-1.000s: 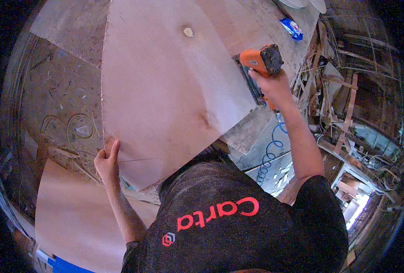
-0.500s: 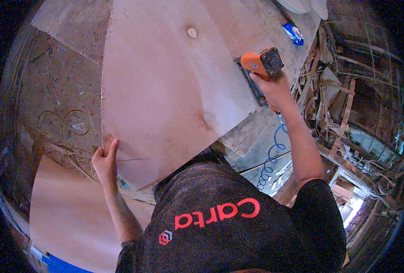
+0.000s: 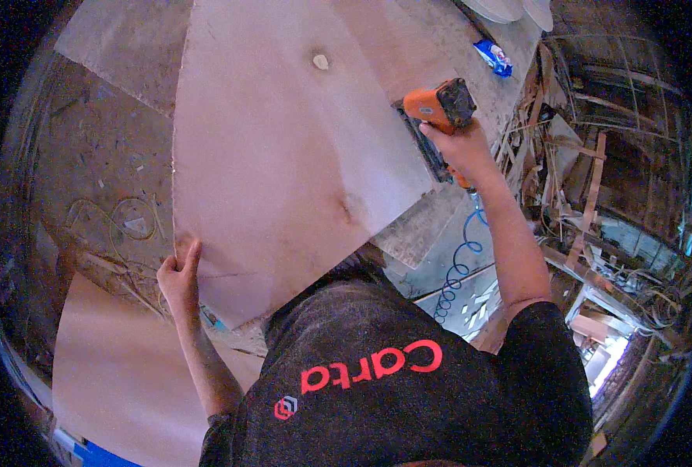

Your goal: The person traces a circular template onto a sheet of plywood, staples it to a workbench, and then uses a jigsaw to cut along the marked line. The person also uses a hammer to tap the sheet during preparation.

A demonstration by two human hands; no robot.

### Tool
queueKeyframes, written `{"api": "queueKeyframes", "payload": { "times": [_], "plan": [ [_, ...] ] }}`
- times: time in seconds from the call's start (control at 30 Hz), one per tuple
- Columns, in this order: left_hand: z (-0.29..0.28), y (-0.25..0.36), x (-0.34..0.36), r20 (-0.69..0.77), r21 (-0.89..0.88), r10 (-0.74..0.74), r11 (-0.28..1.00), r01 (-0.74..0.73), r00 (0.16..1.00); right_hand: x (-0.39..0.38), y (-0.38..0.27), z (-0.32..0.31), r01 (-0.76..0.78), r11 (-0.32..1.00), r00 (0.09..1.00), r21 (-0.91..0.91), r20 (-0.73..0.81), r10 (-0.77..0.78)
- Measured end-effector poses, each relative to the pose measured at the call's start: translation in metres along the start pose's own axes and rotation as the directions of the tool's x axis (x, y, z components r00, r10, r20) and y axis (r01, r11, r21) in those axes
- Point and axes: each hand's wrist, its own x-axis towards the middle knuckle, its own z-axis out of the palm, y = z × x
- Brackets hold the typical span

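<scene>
A large thin plywood sheet (image 3: 276,156) lies in front of me, with a small pale patch near its far part and a darker knot mark nearer. My left hand (image 3: 179,278) grips its left edge near the close corner, thumb on top and fingers curled under, partly hidden. At the right edge of the sheet, my right hand (image 3: 464,152) is wrapped round the handle of an orange and black nail gun (image 3: 431,109). The tool's nose rests at or just above the sheet; I cannot tell which. A blue coiled air hose (image 3: 456,268) trails from its handle.
A blue packet (image 3: 492,58) lies at the far right of the work surface. Scrap wood (image 3: 544,163) is heaped to the right. Another plywood sheet (image 3: 120,366) is at the lower left. A yellowish cord (image 3: 112,222) lies on the dirty floor at left.
The view has shifted slightly, so most things sit a little farther left. Both hands keep their holds on the sheet and the nail gun.
</scene>
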Motion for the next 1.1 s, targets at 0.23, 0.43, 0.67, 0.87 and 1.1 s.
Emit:
{"api": "queueKeyframes", "payload": {
  "times": [0.23, 0.43, 0.67, 0.87, 1.1],
  "plan": [
    [-0.002, 0.005, -0.003, 0.023, -0.032, 0.033, 0.999, -0.032, 0.999, 0.011, -0.01, -0.034, -0.206, 0.942, 0.979, 0.264, 0.053, 0.199],
    [-0.002, -0.001, -0.001, 0.035, -0.051, 0.018, 0.999, -0.016, 0.999, 0.022, -0.046, -0.039, -0.221, 0.963, 0.975, 0.153, -0.003, 0.224],
    [-0.006, 0.005, -0.005, 0.055, -0.085, 0.029, 0.996, -0.025, 0.998, 0.06, -0.072, -0.013, -0.192, 0.966, 0.973, 0.172, 0.162, 0.164],
    [-0.009, 0.001, -0.001, 0.051, -0.007, 0.039, 0.999, -0.038, 0.998, 0.075, -0.08, 0.002, -0.094, 0.986, 0.986, 0.135, 0.146, 0.074],
    [-0.014, 0.011, 0.0, 0.082, 0.072, 0.015, 0.997, -0.02, 0.996, 0.072, -0.087, 0.01, -0.102, 0.986, 0.99, 0.129, 0.106, 0.089]
  ]
}}
